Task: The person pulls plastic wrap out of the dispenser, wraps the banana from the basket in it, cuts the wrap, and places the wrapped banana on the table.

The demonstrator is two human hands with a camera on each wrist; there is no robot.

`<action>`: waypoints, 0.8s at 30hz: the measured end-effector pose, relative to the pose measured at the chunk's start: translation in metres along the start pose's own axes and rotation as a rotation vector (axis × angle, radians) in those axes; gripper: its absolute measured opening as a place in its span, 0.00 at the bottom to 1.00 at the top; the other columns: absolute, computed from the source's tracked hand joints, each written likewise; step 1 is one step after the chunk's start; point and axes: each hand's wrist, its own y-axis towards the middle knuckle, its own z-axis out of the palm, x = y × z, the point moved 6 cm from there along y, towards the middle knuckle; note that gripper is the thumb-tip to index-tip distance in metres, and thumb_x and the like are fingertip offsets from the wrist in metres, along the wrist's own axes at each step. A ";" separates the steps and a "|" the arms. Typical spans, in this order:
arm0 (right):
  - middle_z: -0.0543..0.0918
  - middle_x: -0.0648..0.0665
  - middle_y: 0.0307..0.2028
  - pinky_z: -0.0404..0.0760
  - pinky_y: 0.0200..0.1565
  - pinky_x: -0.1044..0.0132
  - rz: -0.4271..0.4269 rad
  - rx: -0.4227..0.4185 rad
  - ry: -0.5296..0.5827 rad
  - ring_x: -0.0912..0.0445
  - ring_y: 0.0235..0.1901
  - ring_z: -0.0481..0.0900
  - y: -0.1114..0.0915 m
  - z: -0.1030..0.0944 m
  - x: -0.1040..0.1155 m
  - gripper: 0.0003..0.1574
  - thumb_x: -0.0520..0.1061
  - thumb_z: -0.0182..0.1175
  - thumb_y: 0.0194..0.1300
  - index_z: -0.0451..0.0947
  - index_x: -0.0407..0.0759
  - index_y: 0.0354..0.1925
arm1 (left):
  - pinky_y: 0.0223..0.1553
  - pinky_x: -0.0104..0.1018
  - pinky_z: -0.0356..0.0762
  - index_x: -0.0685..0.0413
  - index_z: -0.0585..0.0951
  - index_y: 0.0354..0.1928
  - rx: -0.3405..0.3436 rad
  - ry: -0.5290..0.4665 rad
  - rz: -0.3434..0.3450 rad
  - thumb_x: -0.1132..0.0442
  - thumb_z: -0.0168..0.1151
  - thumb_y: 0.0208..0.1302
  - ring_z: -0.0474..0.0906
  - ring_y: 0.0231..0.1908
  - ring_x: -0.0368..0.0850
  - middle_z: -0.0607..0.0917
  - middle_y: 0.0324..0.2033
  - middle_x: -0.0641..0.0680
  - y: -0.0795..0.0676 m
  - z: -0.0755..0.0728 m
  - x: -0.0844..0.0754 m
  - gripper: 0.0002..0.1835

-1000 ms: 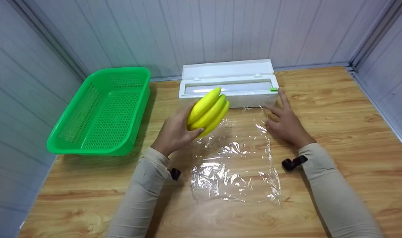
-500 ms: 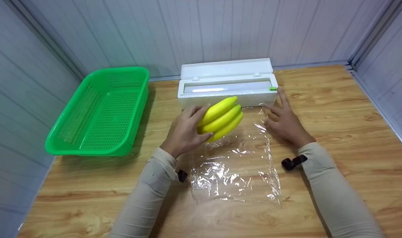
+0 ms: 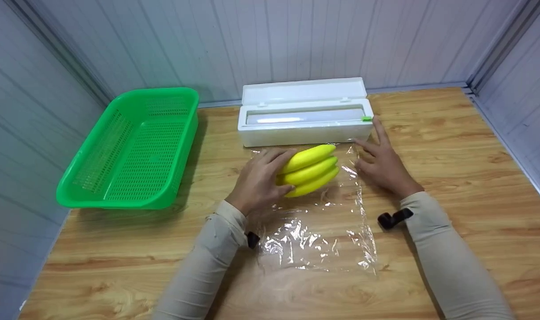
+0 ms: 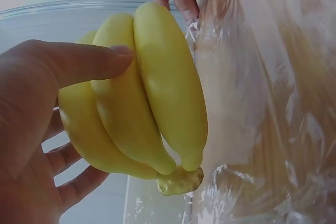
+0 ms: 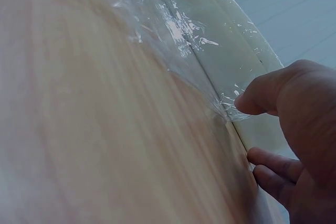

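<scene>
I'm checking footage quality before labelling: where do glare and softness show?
Head view: glints on the clear film, a white streak inside the white box; left wrist: washed-out upper-left corner, highlights on the bananas; right wrist: glints on the film, blurry table grain.

The person's left forearm (image 3: 203,266), which is sleeved, is slanting forward and to the right. The left hand (image 3: 260,181) is gripping, with its thumb (image 4: 92,64) lying on one side and its fingers (image 4: 81,186) curving on the opposite side. The right forearm (image 3: 456,262) is slanting forward and to the left. The right hand (image 3: 385,168) is spreading, one finger (image 3: 382,132) stretching forward.
</scene>
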 end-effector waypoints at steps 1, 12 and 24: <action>0.33 0.48 0.80 0.69 0.61 0.37 0.006 0.003 -0.002 0.31 0.66 0.66 0.000 0.000 0.000 0.35 0.38 0.67 0.61 0.74 0.40 0.67 | 0.61 0.42 0.68 0.43 0.72 0.70 0.005 -0.006 0.000 0.50 0.79 0.51 0.71 0.60 0.44 0.77 0.63 0.46 0.000 0.001 0.000 0.43; 0.30 0.56 0.79 0.68 0.63 0.38 0.026 0.005 0.009 0.31 0.70 0.58 0.000 0.001 0.000 0.37 0.39 0.69 0.61 0.73 0.41 0.68 | 0.63 0.47 0.66 0.45 0.70 0.72 0.079 -0.041 -0.025 0.54 0.78 0.53 0.71 0.60 0.47 0.77 0.64 0.48 0.004 0.013 -0.006 0.43; 0.32 0.52 0.80 0.67 0.63 0.38 0.012 -0.001 0.020 0.31 0.71 0.57 0.001 0.002 -0.001 0.35 0.37 0.67 0.61 0.74 0.40 0.67 | 0.65 0.47 0.64 0.45 0.70 0.72 0.122 -0.049 -0.003 0.61 0.76 0.54 0.69 0.61 0.47 0.75 0.65 0.48 0.007 0.024 -0.015 0.42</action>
